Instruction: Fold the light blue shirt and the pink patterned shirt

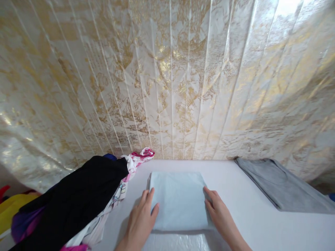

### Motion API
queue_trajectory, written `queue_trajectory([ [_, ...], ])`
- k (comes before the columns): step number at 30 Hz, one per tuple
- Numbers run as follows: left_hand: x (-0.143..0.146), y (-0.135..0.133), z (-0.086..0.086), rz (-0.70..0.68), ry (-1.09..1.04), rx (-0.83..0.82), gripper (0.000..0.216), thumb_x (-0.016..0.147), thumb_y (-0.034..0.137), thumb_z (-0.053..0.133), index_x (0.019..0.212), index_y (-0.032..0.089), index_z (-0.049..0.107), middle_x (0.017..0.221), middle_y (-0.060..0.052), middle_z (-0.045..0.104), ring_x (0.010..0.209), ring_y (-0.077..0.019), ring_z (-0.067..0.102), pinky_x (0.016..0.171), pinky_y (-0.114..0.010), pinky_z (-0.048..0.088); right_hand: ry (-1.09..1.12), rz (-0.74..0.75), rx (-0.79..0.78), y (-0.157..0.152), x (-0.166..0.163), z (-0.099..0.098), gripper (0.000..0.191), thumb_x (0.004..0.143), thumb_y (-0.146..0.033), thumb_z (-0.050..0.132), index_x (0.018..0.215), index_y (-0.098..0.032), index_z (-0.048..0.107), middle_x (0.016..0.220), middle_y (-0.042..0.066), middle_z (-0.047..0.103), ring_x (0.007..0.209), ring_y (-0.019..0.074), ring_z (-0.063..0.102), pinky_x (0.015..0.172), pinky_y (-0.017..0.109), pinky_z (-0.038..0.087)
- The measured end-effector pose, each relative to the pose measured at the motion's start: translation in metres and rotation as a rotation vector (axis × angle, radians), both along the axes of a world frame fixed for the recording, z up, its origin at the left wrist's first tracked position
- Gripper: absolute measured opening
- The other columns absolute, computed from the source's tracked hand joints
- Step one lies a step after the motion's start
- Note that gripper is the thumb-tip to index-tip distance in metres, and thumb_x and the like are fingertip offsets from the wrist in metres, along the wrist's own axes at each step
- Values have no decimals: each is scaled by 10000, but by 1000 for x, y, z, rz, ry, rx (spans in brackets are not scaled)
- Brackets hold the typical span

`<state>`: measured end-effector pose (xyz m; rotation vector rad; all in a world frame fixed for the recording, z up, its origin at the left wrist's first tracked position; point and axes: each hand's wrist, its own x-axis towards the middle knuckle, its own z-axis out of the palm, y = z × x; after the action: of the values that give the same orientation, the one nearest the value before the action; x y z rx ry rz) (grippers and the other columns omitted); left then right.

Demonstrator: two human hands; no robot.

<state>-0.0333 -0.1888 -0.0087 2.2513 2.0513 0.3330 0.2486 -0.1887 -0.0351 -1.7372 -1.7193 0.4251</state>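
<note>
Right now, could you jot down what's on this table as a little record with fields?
surface: white table against a gold-and-white patterned wall covering
centre: folded pale blue cloth, lying flat
left hand: left hand flat, fingers on the cloth's left edge
right hand: right hand flat, fingers on the cloth's right edge
left side: heap of clothes, black garment on top, a white and pink printed piece beneath
right side: folded grey garment, apart from the blue cloth

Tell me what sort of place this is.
Probably a home laundry-folding spot: a white table against a gold-patterned wall, a clothes heap, a folded grey garment, and both hands on a folded blue cloth.
</note>
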Motion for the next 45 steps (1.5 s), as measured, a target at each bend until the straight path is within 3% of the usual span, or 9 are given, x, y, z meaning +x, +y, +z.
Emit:
queue_trajectory([
  [9,2,-6,13,25,162,21,377,982,234,395,1349,194,477,1318,-110,531,805,-185,698,638,-265,527,-515,-144,-176,-10,-24,20,377,966,-216,323,1309,-188,477,1193,108,556,673,180,688,538,283,461],
  [16,-5,-9,2,35,198,79,382,986,237,362,1332,151,499,1295,-141,540,699,-186,697,528,-277,519,-399,-120,-95,-19,-19,20,379,965,-282,326,1310,-197,459,1160,100,587,753,211,710,589,307,513],
  [20,-7,-14,-1,-29,189,279,400,943,233,444,1326,145,522,1328,-172,531,939,-269,668,751,-380,547,-165,-81,8,-34,-4,13,441,923,-364,361,1332,-202,405,1259,109,596,1041,238,665,781,328,543],
  [23,9,-20,7,-207,161,409,416,929,237,464,1340,216,523,1446,-128,450,1271,-327,470,972,-498,442,-108,-72,-37,-42,3,7,474,907,-372,360,1352,-208,369,1233,104,633,1090,226,646,854,336,529],
  [27,49,-24,17,-546,50,209,477,954,249,433,1430,254,407,1558,-40,257,1419,-254,267,1090,-456,355,-165,-52,-58,-38,2,3,458,922,-334,272,1331,-179,406,1273,128,621,1097,218,646,838,325,531],
  [29,66,-22,18,-625,-8,48,516,967,311,438,1468,235,340,1563,-41,214,1434,-240,227,1136,-456,295,-239,-76,-91,-33,1,5,463,935,-296,217,1314,-166,449,1291,138,616,1065,229,664,800,336,536],
  [35,85,-19,11,-510,-68,-145,597,953,435,465,1486,219,305,1565,-59,136,1445,-291,145,1161,-502,228,-376,-128,-224,-24,8,22,428,979,-323,220,1246,-233,543,1001,86,752,884,257,720,704,346,509],
  [40,82,-16,12,-503,-85,-88,604,955,505,438,1470,202,349,1556,-78,199,1434,-297,200,1143,-496,272,-191,-109,-137,-31,17,31,339,954,-431,278,970,-249,564,851,40,732,781,222,693,678,311,467],
  [45,59,1,15,-555,-37,45,580,971,424,438,1480,178,310,1556,-99,216,1431,-264,231,1133,-487,281,-191,-143,-234,-36,18,37,284,886,-467,411,754,-251,539,742,11,679,676,208,638,613,297,399],
])
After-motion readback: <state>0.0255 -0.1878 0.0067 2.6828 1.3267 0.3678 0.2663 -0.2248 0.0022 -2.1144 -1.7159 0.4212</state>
